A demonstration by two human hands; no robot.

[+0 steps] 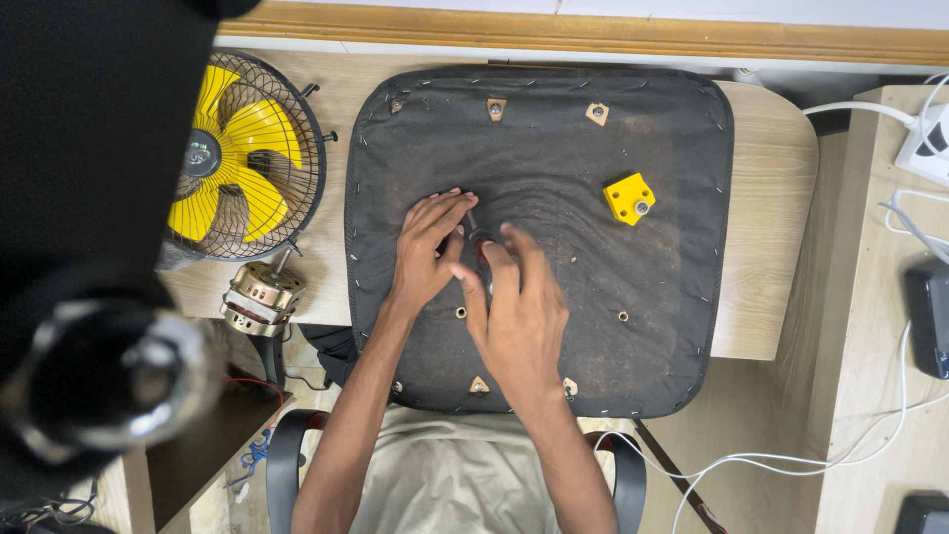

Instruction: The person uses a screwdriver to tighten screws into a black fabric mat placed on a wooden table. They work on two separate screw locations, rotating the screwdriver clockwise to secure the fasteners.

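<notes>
A black fabric-covered seat pad (pixel 593 297) lies upside down on the wooden table, with staples round its edge and several bolt holes. My left hand (pixel 427 249) rests flat on it near the middle, fingers pointing up and right. My right hand (pixel 516 311) sits just right of it, fingers bent toward a small dark tool or part (pixel 474 229) that stands between the two hands. Both hands touch it; which one grips it is hard to tell. A small yellow block (pixel 630 198) with a metal insert lies on the pad, up and right of my hands.
A yellow-bladed fan in a black wire cage (pixel 247 158) lies at the left, with a bare fan motor (pixel 259 295) below it. White cables (pixel 840 455) and a power strip (pixel 929 143) are at the right. A dark blurred object (pixel 89 297) fills the left edge. A chair armrest (pixel 282 455) shows below.
</notes>
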